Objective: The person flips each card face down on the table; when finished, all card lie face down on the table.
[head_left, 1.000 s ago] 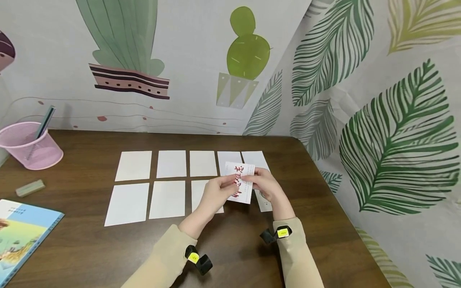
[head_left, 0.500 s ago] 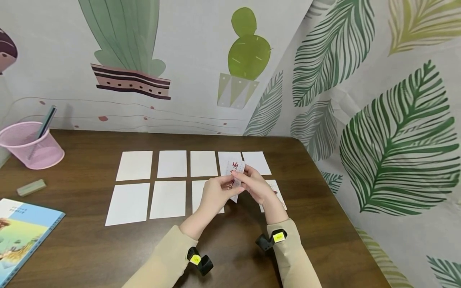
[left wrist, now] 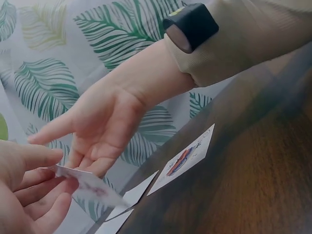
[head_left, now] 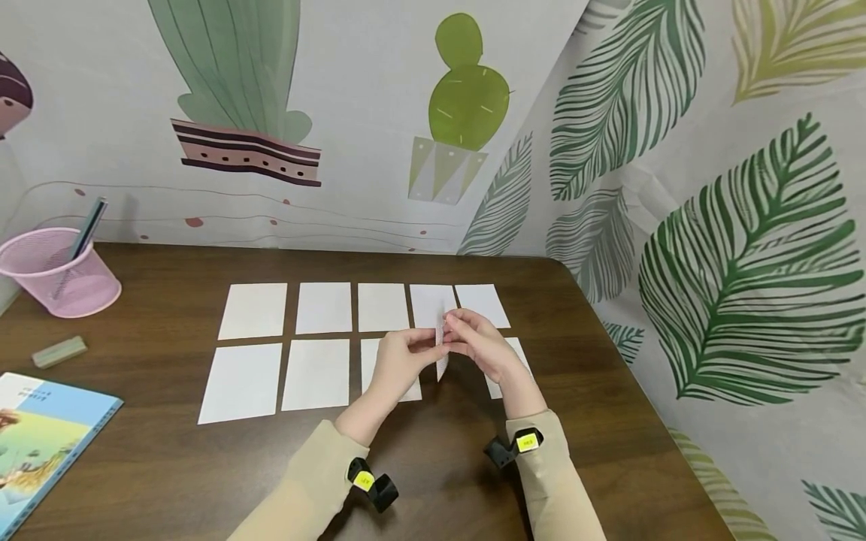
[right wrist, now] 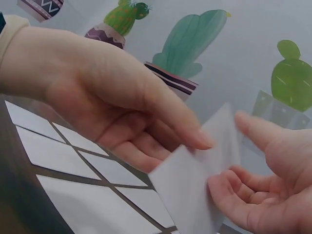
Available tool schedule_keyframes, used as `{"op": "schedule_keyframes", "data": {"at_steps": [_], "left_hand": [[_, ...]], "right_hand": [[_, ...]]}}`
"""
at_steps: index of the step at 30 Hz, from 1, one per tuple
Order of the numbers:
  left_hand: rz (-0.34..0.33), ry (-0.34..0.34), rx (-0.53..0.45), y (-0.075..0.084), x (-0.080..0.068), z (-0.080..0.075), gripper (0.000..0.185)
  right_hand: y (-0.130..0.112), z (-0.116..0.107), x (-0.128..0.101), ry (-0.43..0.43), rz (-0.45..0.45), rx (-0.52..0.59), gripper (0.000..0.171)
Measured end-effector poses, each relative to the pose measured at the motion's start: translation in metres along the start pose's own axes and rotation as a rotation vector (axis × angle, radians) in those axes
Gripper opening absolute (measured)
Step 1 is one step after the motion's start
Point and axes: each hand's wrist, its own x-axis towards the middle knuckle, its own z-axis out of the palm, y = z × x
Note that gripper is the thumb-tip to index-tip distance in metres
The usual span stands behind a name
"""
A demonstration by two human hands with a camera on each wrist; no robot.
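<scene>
Between my two hands a white card (head_left: 440,342) stands nearly edge-on above the table, and faint red print shows on it in the left wrist view. My left hand (head_left: 401,364) pinches it between thumb and fingers. In the right wrist view its white side looks creased or doubled; I cannot tell which. My right hand (head_left: 483,349) is at the card's right side, thumb held apart from the loosely bent fingers, which touch or nearly touch it. Under the right wrist lies a face-up card (left wrist: 180,161) with a red and blue picture, partly hidden in the head view.
Blank white cards lie in two rows, among them a top-row card (head_left: 252,311) and a lower-row card (head_left: 240,383). At left are a pink mesh pen cup (head_left: 74,282), an eraser-like block (head_left: 59,352) and a book (head_left: 50,451). A patterned wall (head_left: 365,113) backs the table.
The card faced up with red writing showing, and has turned until it stands nearly edge-on. My right hand shifted left with the turning card, then its thumb and fingers loosened; the left hand hardly moved.
</scene>
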Motion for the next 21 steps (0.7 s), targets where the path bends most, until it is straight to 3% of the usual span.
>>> {"op": "schedule_keyframes", "data": {"at_steps": [7, 10, 14, 16, 21], "left_hand": [[-0.14, 0.001, -0.089, -0.011, 0.003, 0.002, 0.03], [-0.185, 0.008, -0.122, -0.016, 0.005, 0.003, 0.028], [-0.247, 0.002, -0.154, -0.023, 0.006, 0.003, 0.028], [-0.27, -0.013, -0.172, -0.025, 0.007, 0.003, 0.029], [-0.298, -0.058, -0.199, -0.029, 0.006, 0.003, 0.033]], "right_hand": [[0.001, -0.015, 0.001, 0.078, 0.07, -0.083, 0.026], [0.001, -0.023, 0.0, 0.18, 0.064, -0.131, 0.018], [0.003, -0.035, -0.002, 0.302, 0.064, -0.175, 0.027], [0.005, -0.04, -0.002, 0.304, 0.087, -0.184, 0.037], [0.015, -0.048, 0.0, 0.179, 0.151, -0.161, 0.051]]}}
